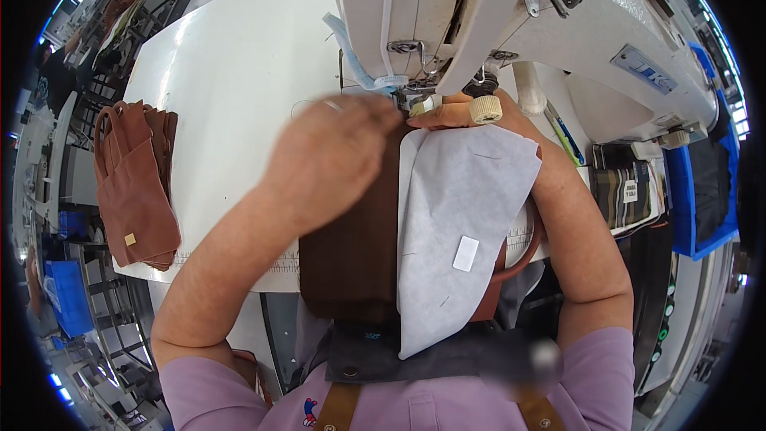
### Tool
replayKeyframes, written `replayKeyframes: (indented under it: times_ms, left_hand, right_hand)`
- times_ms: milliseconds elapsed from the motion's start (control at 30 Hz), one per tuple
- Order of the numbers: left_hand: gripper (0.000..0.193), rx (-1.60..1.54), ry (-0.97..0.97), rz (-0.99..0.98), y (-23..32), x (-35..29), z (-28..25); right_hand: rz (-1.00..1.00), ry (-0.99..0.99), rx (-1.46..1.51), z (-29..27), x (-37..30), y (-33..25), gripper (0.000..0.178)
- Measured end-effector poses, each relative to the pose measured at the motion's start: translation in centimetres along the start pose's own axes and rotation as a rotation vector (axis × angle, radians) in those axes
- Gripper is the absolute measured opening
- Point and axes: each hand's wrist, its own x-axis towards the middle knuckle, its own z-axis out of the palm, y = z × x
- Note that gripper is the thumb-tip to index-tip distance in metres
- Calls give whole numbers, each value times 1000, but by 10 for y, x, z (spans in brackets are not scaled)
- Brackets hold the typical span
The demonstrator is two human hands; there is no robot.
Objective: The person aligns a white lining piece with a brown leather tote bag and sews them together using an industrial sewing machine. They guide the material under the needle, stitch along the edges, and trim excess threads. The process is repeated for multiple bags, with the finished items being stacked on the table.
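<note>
Cloth (349,259), dark brown, runs from the left hand (331,156) back toward the person's body. That hand is blurred, fingers bent and drawn together; whether it pinches anything, I cannot tell. To its right, alongside the cloth, lies a pale panel (455,183), its far edge at the right hand (455,116). Those fingers point leftward, partly hidden by a knob (486,110); their grip is unclear. Brown pieces (136,199) lie well left of the left hand.
</note>
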Motion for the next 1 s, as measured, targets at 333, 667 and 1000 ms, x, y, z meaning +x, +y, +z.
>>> replayKeyframes:
  times_ms: [333,667,1000]
  left_hand:
    - [31,-199,55,-77,2,-2,28]
    - [29,-208,66,-114,1,1,30]
    - [27,-196,80,-75,-3,0,33]
  right_hand:
    - [9,-3,68,-1,3,2,30]
    - [-147,47,-160,-1,5,12,31]
    - [-120,96,127,4,6,15,33]
